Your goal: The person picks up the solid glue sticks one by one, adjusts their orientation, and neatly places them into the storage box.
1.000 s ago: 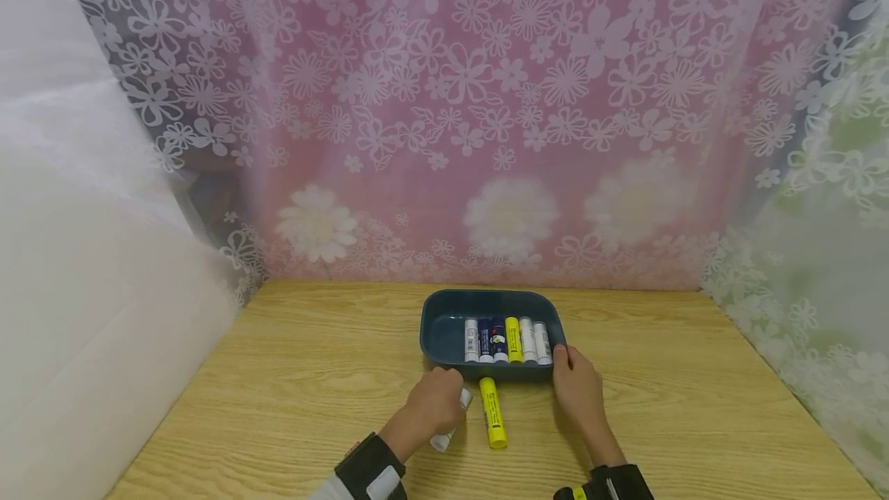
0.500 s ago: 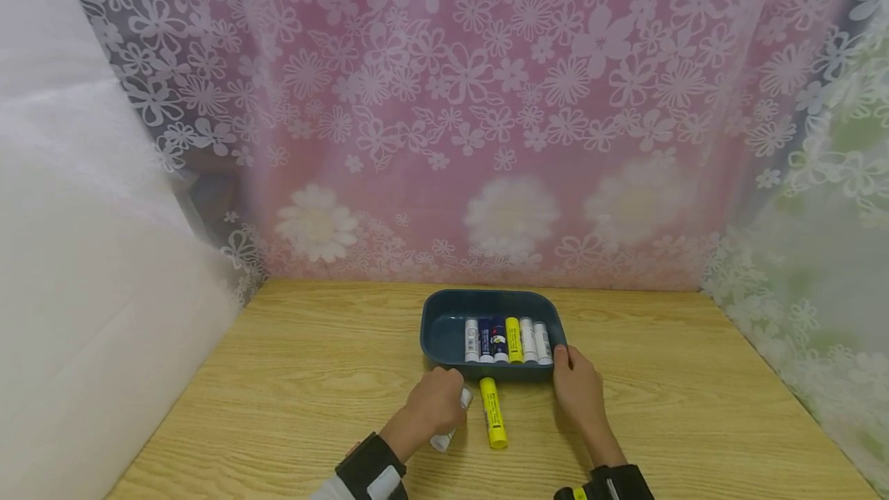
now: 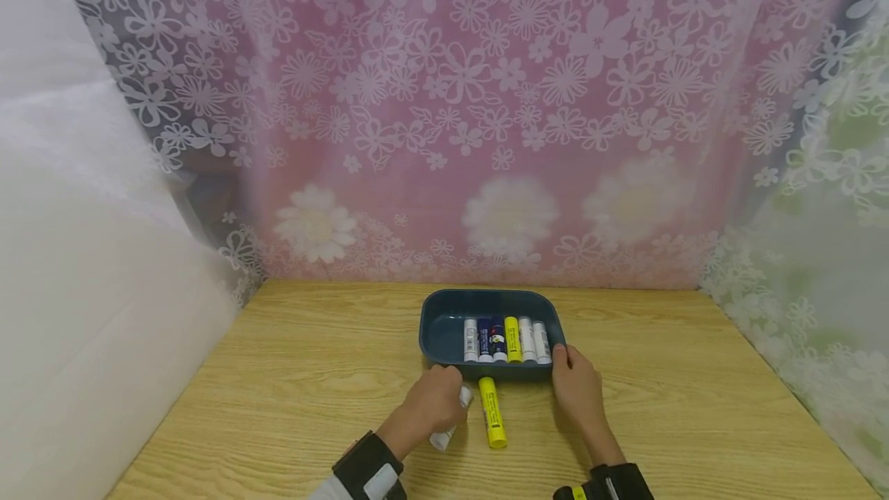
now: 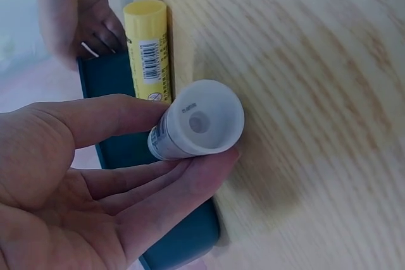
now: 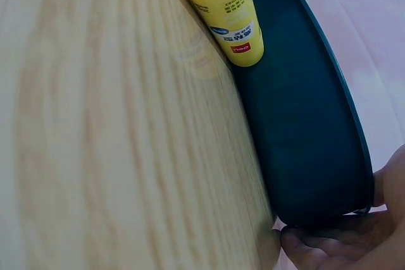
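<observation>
My left hand (image 3: 434,401) pinches a white glue stick (image 4: 201,118) between thumb and fingers, just in front of a dark teal plastic box (image 3: 442,334). In the left wrist view the round white end of that stick faces the camera. My right hand (image 3: 579,392) grips the box at its front right corner, the thumb at the rim and the fingers curled against the outer wall in the right wrist view. Between the hands a yellow glue stick (image 3: 492,413) lies on the table, its far end close to the box front.
Inside the box several glue sticks lie side by side toward the right: white ones, dark blue ones (image 3: 485,340) and a yellow one (image 3: 513,339). The wood-grain table (image 3: 312,392) ends at a pink flowered curtain (image 3: 417,137) behind. A white sheet (image 3: 90,253) hangs at the left.
</observation>
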{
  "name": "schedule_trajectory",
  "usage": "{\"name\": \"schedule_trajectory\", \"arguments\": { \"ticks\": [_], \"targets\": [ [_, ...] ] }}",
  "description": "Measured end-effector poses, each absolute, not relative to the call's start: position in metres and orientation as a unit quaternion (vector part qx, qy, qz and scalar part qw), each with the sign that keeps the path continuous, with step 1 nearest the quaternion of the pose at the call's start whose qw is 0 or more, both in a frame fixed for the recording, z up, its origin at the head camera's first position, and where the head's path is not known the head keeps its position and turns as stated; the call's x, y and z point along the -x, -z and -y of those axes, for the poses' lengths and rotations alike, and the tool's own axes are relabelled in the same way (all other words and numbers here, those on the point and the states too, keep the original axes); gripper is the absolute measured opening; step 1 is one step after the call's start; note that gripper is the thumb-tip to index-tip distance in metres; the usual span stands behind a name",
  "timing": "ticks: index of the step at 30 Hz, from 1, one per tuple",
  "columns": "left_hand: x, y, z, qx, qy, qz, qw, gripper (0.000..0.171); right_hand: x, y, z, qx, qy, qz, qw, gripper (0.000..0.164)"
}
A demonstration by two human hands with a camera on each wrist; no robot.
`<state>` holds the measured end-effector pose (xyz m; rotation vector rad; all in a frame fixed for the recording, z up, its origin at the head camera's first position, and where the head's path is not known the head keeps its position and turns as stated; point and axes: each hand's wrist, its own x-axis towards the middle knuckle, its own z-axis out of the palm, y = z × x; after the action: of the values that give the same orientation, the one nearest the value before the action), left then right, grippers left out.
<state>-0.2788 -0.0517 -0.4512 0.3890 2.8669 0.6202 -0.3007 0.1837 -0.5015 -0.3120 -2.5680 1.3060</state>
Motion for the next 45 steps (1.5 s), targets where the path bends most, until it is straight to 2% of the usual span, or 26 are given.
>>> {"name": "schedule_trajectory", "arguments": {
  "ticks": [10,21,34,45],
  "targets": [
    [0.277,0.442,0.051,-0.153,-0.2,-0.965,0.07,0.021,0.3,0.501,-0.183,0.106,-0.445,0.88,0.127,0.042],
    [0.276,0.413,0.044,-0.168,-0.216,-0.96,0.054,0.016,0.301,0.503,-0.184,0.103,-0.443,0.881,0.126,0.044],
    [0.293,0.388,0.04,-0.156,-0.221,-0.961,0.058,0.019,0.299,0.499,-0.183,0.103,-0.447,0.88,0.122,0.043],
    [0.308,0.369,0.038,-0.176,-0.236,-0.956,0.015,0.014,0.299,0.5,-0.182,0.103,-0.452,0.878,0.119,0.045]
  ]
}}
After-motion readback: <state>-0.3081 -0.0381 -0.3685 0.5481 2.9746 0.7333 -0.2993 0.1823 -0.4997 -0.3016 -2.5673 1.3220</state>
